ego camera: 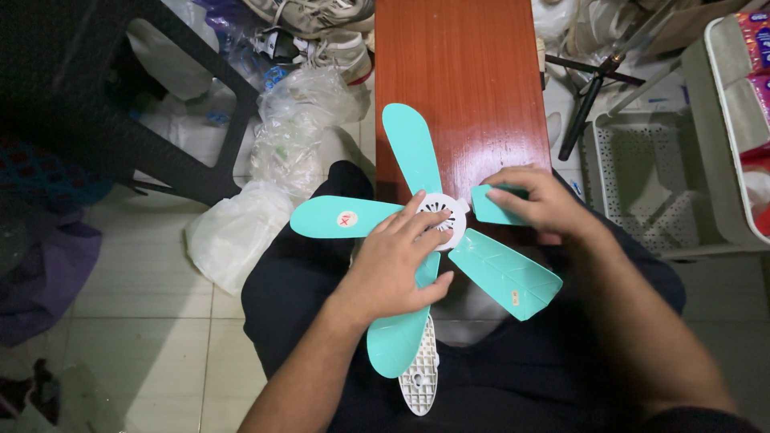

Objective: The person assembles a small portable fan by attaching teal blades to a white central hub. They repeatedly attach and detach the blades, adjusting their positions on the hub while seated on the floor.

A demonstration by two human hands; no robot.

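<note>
A small fan rotor with a white round hub (446, 213) and several teal plastic blades lies at the near end of a reddish-brown wooden board (461, 80), partly over my lap. My left hand (397, 261) presses flat on the hub and on the lower blade (397, 341). My right hand (541, 200) grips the right teal blade (491, 205) next to the hub. Other blades point up (411, 144), left (341, 217) and lower right (507, 273). A white perforated plastic piece (421, 377) lies under the lower blade on my lap.
Crumpled clear plastic bags (277, 160) lie on the tiled floor at left, beside a dark stool leg (184, 164). Shoes (321, 24) sit behind the board. A white perforated basket (642, 176) and a black tripod (589, 88) stand at right.
</note>
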